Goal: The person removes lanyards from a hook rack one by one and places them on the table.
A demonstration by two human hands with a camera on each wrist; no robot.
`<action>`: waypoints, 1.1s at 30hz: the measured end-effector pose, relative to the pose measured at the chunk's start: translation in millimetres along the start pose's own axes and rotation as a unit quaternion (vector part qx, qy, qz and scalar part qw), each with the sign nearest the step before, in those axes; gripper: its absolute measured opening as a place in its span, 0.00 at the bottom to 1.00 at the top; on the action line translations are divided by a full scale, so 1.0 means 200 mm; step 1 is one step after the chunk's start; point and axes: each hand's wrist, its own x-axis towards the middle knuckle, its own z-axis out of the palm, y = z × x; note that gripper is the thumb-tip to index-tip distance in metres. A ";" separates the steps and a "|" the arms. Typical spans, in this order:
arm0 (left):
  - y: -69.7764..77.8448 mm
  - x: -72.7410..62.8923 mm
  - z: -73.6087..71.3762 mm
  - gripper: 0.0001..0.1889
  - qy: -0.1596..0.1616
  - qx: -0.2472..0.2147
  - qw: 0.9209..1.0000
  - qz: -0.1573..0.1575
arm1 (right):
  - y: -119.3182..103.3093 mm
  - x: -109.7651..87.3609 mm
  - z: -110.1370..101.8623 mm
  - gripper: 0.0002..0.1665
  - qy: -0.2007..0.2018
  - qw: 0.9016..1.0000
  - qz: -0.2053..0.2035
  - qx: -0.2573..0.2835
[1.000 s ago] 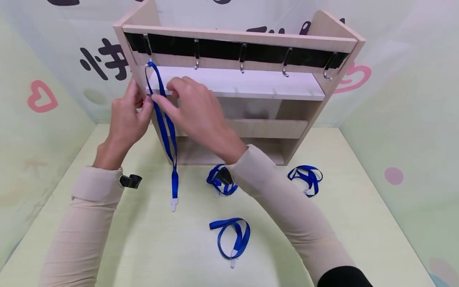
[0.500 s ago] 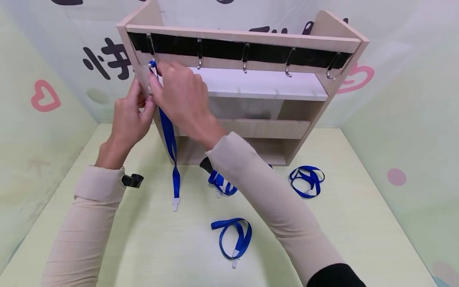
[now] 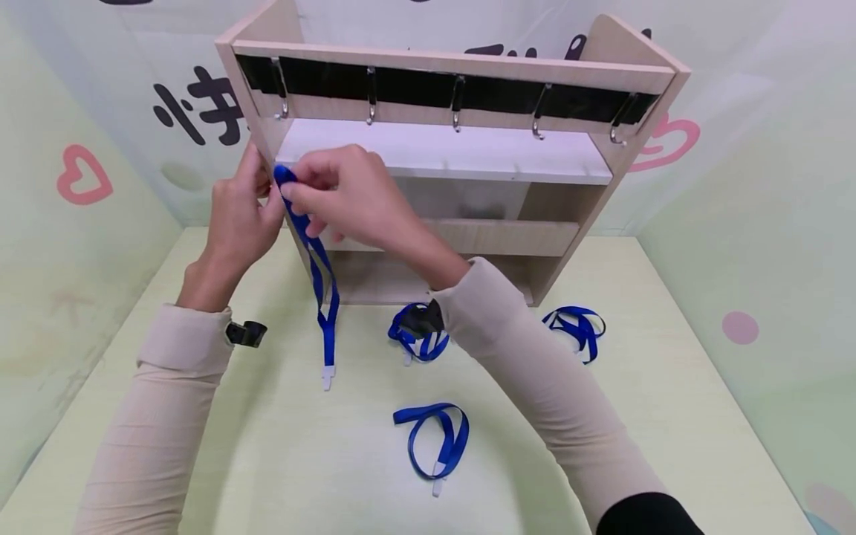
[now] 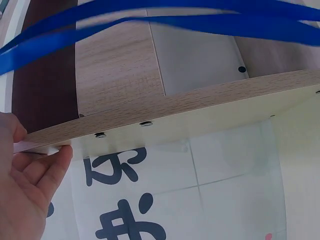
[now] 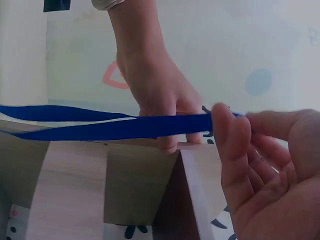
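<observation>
My right hand (image 3: pixel 357 193) pinches the top of a blue lanyard (image 3: pixel 329 343) between thumb and fingers. The strap hangs down in front of the wooden rack's left side, its white clip (image 3: pixel 328 377) lowest. Above the pinch, the leftmost metal hook (image 3: pixel 284 108) carries nothing. My left hand (image 3: pixel 237 215) grips the edge of the rack's left side panel (image 4: pixel 200 95), thumb on one face and fingers on the other in the left wrist view. In the right wrist view, the lanyard's doubled strap (image 5: pixel 165 127) stretches away from my right fingertips.
Several more hooks, such as one in the middle (image 3: pixel 457 122), line the black strip (image 3: pixel 414 83). Coiled blue lanyards lie on the table: one near the front (image 3: pixel 438 442), one by the rack (image 3: pixel 404 338), partly hidden by the black wrist camera, one at right (image 3: pixel 578 327).
The lanyard loop hung on the leftmost hook earlier. My right hand reached up to it, took it off and brought it down below the hook. My left hand stayed on the rack.
</observation>
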 end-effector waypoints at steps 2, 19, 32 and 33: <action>0.00 0.00 0.00 0.18 -0.005 0.001 1.000 -0.008 | 0.03 -0.01 0.00 0.08 -0.038 0.999 0.019 0.017; -0.01 0.00 0.00 0.20 -0.002 0.006 1.000 -0.002 | 0.38 -0.03 0.14 0.08 -0.331 0.938 0.023 0.098; 0.00 0.00 0.00 0.21 -0.009 0.002 1.000 -0.007 | 0.70 -0.02 0.28 0.10 -0.323 0.924 0.129 0.158; 0.00 0.00 0.00 0.21 -0.009 0.002 1.000 -0.008 | 0.72 -0.02 0.30 0.10 -0.299 0.927 0.153 0.168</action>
